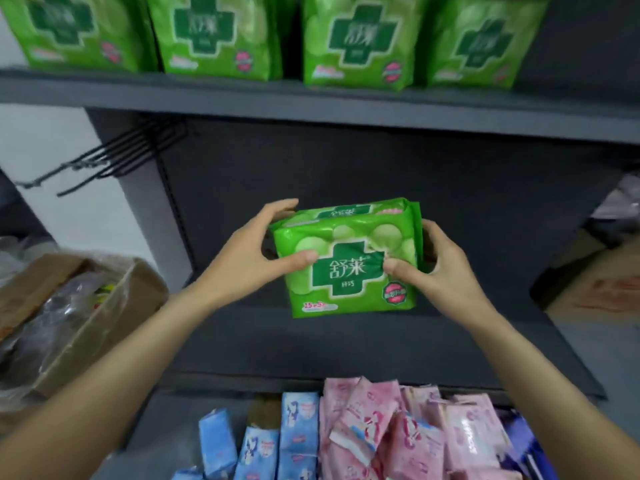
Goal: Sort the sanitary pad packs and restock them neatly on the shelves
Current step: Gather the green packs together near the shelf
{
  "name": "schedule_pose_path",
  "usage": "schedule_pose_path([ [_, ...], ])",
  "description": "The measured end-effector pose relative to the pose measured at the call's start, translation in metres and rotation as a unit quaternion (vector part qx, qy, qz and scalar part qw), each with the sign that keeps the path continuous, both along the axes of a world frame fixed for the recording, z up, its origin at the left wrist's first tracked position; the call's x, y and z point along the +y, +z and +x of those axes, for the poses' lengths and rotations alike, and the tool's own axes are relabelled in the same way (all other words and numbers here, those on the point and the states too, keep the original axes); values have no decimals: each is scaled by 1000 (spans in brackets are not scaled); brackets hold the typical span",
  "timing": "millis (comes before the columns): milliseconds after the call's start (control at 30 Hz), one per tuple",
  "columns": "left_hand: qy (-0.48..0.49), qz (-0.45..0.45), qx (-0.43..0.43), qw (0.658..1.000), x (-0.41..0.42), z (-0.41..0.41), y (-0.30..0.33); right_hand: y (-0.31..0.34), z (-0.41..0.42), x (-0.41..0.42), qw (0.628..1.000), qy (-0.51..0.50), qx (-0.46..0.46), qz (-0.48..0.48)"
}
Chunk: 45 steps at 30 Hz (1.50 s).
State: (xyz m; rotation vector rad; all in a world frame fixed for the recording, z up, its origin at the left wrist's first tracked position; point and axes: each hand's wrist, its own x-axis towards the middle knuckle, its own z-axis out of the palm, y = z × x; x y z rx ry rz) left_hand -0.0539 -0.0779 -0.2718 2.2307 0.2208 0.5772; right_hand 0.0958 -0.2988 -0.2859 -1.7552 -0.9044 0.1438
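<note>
Thumbs in front, we squeeze two green pad packs (349,258) between left hand (249,261) and right hand (436,268), keeping them together for the middle shelf (450,334).

The green pack (349,261) at centre is glossy, crinkled plastic film; the shelf (346,109) is matt dark-grey metal; the box (114,306) at nine o'clock is dull brown cardboard under shiny clear film.

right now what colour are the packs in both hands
Green packs with a dark green cross, clearest in the head view.
</note>
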Motion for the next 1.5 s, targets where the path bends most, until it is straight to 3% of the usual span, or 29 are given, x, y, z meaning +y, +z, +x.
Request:
schedule_pose_path([
  [133, -68, -7, -68, 995, -42, 42, 68, 60, 24, -40, 996, -23, -35, 80],
  [333, -72, 97, -193, 974, -103, 94, 148, 128, 61, -95, 984, -23, -127, 125],
  [567, 30, 174, -275, 945, -121, 197, 166, 162, 150, -82, 970, -137, -154, 132],
  [700, 99, 329, -205, 916, -112, 237, 160, 171, 200, -58, 971, -182, -151, 33],
  [833, 133, 439, -147, 876, -105, 256, 172, 177, 224, -45, 942, -254, -197, -90],
  [933, 154, 471, -137, 858, -99, 266, 173, 180, 227, -36, 929, -274, -217, -120],
  [1133, 180, 459, -125, 861, -89, 276, 167, 187, 223, -21, 899, -324, -245, -162],
  [1367, 188, 454, -124, 862, -97, 275, 176, 191, 219, -29, 941, -278, -163, -107],
  [1500, 164, 418, -186, 874, -101, 255, 169, 176, 186, -45, 932, -278, -231, 5],
])
